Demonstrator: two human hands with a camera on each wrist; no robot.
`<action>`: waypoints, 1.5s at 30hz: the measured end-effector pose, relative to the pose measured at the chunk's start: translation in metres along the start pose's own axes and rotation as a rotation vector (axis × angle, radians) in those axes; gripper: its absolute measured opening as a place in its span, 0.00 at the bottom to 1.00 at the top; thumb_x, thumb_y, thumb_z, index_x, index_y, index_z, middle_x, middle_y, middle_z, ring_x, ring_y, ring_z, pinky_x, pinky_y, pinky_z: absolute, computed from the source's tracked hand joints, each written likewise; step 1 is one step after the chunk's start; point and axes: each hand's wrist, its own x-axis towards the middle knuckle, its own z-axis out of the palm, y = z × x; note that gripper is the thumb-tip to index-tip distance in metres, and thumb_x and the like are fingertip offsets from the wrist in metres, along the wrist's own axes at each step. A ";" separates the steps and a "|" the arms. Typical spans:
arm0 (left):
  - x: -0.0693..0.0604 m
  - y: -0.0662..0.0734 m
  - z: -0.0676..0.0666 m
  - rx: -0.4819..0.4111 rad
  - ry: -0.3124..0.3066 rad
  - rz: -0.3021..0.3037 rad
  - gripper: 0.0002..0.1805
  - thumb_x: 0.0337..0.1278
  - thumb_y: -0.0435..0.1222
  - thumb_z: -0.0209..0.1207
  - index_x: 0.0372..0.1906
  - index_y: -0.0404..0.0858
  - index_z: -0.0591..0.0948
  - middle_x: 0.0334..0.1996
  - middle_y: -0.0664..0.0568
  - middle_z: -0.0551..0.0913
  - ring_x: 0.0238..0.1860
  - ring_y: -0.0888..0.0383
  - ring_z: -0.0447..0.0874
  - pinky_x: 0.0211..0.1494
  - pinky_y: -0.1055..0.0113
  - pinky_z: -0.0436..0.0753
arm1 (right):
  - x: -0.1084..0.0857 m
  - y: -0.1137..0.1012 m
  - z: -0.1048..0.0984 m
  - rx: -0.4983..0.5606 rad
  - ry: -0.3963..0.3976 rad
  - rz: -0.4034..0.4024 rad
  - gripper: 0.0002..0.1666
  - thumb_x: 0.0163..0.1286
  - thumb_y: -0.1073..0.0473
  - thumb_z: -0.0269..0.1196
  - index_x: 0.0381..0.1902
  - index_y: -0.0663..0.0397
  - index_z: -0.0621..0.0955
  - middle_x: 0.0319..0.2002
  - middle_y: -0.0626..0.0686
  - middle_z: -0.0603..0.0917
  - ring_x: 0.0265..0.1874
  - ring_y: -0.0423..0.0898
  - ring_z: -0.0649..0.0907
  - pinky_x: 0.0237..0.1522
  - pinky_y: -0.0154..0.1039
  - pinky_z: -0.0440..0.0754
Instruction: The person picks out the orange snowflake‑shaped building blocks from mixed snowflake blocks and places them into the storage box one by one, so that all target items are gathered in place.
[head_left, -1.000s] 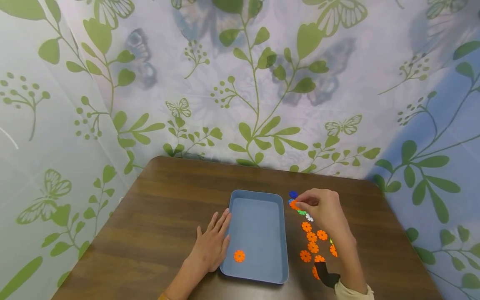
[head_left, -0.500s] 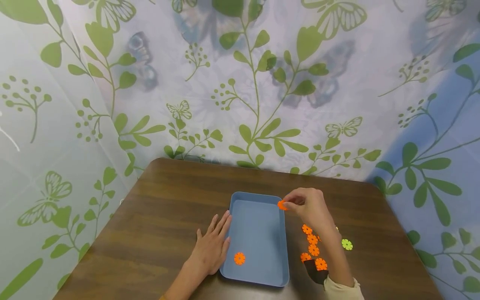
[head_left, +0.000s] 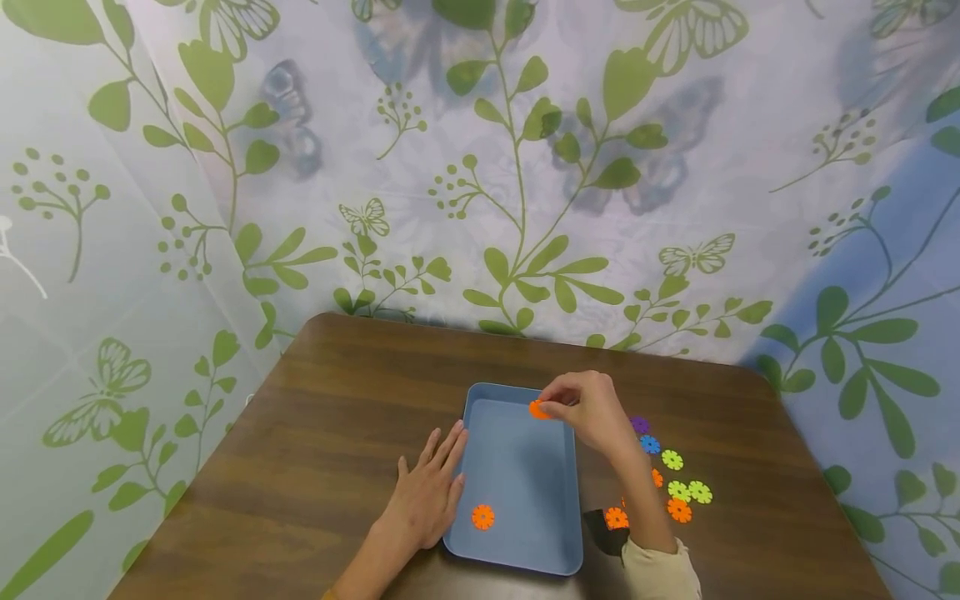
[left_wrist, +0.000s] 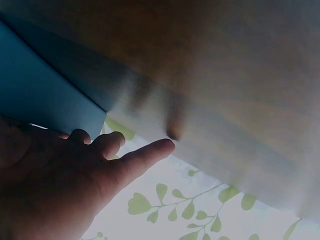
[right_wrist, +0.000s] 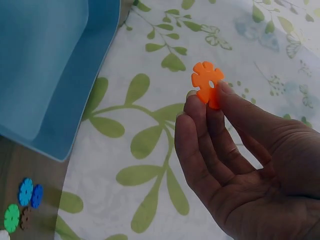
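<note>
An orange notched plastic disc (head_left: 537, 410) is pinched between the thumb and fingers of my right hand (head_left: 592, 412), over the far right part of a blue-grey tray (head_left: 517, 546). In the right wrist view, the notches and central slot of the orange disc (right_wrist: 204, 82) show. A second orange disc (head_left: 483, 517) lies flat inside the tray, near its front left corner. My left hand (head_left: 426, 496) rests along the tray's left side with straight fingers. The left wrist view has that left hand (left_wrist: 95, 175) beside the tray wall (left_wrist: 55, 85).
Right of the tray lie loose notched discs: purple (head_left: 640, 425), blue (head_left: 649, 444), several yellow-green (head_left: 672, 459) and orange (head_left: 679, 510). My right forearm hides some. The brown table (head_left: 360, 392) ends at a leaf-patterned cloth (head_left: 420, 192).
My right hand has carried the orange disc leftward from the loose discs to above the tray, uncovering purple, blue and yellow-green discs. The left hand has stayed at the tray's side.
</note>
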 end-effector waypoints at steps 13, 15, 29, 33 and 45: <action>0.000 0.001 -0.002 -0.001 -0.012 -0.003 0.34 0.86 0.42 0.50 0.87 0.40 0.58 0.88 0.49 0.53 0.85 0.36 0.55 0.65 0.15 0.65 | 0.015 0.007 0.030 0.062 -0.079 0.016 0.02 0.66 0.68 0.77 0.33 0.61 0.92 0.30 0.50 0.91 0.28 0.50 0.90 0.33 0.38 0.88; 0.000 0.001 -0.002 0.003 -0.008 -0.003 0.34 0.86 0.42 0.49 0.87 0.40 0.58 0.88 0.49 0.53 0.85 0.36 0.55 0.65 0.15 0.65 | 0.017 0.008 0.035 0.068 -0.102 0.018 0.03 0.68 0.67 0.76 0.33 0.61 0.92 0.30 0.50 0.91 0.27 0.50 0.90 0.33 0.38 0.88; 0.001 0.001 -0.002 0.011 -0.011 -0.011 0.34 0.86 0.43 0.49 0.87 0.40 0.58 0.88 0.50 0.53 0.85 0.37 0.55 0.66 0.16 0.66 | 0.019 0.015 0.069 0.119 -0.213 0.015 0.02 0.67 0.71 0.75 0.33 0.65 0.91 0.28 0.53 0.90 0.24 0.53 0.89 0.30 0.36 0.88; 0.001 0.001 -0.001 0.005 -0.013 -0.011 0.34 0.86 0.43 0.49 0.87 0.40 0.58 0.88 0.50 0.52 0.85 0.37 0.55 0.66 0.16 0.66 | 0.021 0.016 0.076 0.134 -0.243 0.043 0.02 0.67 0.71 0.75 0.34 0.66 0.90 0.28 0.53 0.90 0.26 0.56 0.89 0.31 0.38 0.89; -0.001 0.001 -0.001 0.009 0.004 0.005 0.34 0.85 0.42 0.50 0.87 0.39 0.59 0.88 0.48 0.55 0.84 0.36 0.57 0.64 0.15 0.67 | 0.022 0.019 0.092 0.078 -0.319 0.020 0.04 0.67 0.74 0.74 0.32 0.64 0.90 0.26 0.54 0.90 0.22 0.47 0.87 0.26 0.33 0.84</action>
